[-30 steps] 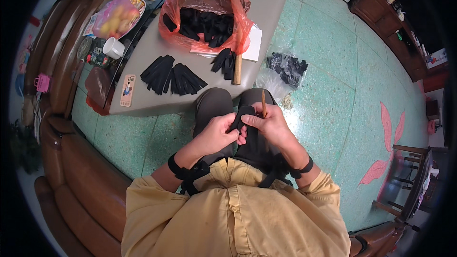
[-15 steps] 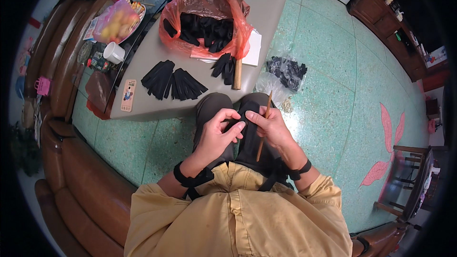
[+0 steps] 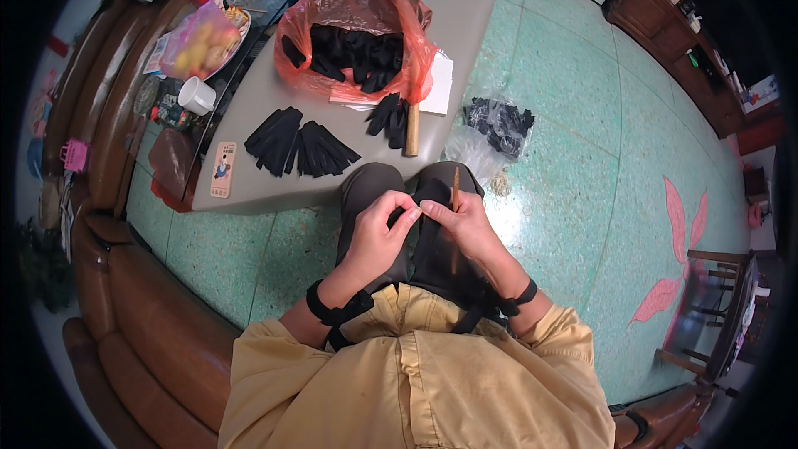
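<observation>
My left hand point(image 3: 379, 231) and my right hand point(image 3: 463, 223) meet above my lap, thumbs and fingertips pinched close together. A slim, pointed wooden stick point(image 3: 455, 189) is held in my right hand, upright between the fingers, its lower end showing below the hand. Black strip-like fabric point(image 3: 429, 239) lies between the hands over my dark trousers; its upper end runs to my pinching fingertips, which partly hide it. On the grey bench top ahead, flat black strips point(image 3: 302, 143) are fanned out in two bunches.
An open red plastic bag point(image 3: 357, 0) full of black pieces stands on the bench point(image 3: 461, 8). Beside it are a wooden rod point(image 3: 412, 131), a small black bunch point(image 3: 385, 118) and a phone-shaped case point(image 3: 222, 170). Clear plastic with black pieces point(image 3: 500, 126) lies on the floor.
My hands have drawn together, fingertips now nearly touching. The wooden stick has swung from a slant to nearly upright and shifted slightly left.
</observation>
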